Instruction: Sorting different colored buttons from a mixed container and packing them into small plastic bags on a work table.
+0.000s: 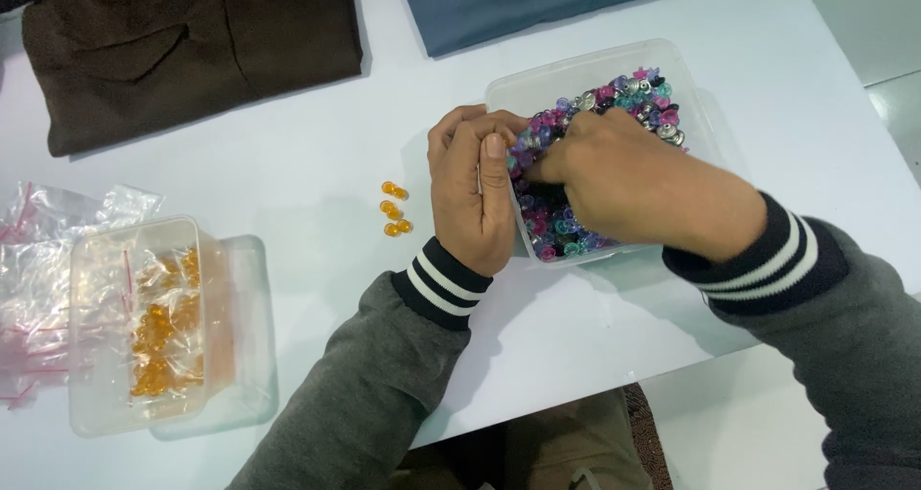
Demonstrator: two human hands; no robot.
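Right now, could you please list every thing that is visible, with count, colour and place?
clear tub of beads: one, mixed pink, purple, teal beads, right of centre
orange beads: a few, loose, on table left of the hands
clear tub with bagged orange beads: one, left
small plastic bags: a pile, clear, far left
brown cloth: one, folded, top left
blue cloth: one, top centre
table: white
left hand: closed, beside tub
right hand: in the beads

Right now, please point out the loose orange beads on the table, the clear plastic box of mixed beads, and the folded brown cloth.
loose orange beads (pixel 393 209), head view, middle of cluster
clear plastic box of mixed beads (pixel 537 82), head view, far-left rim
folded brown cloth (pixel 192 49), head view, centre
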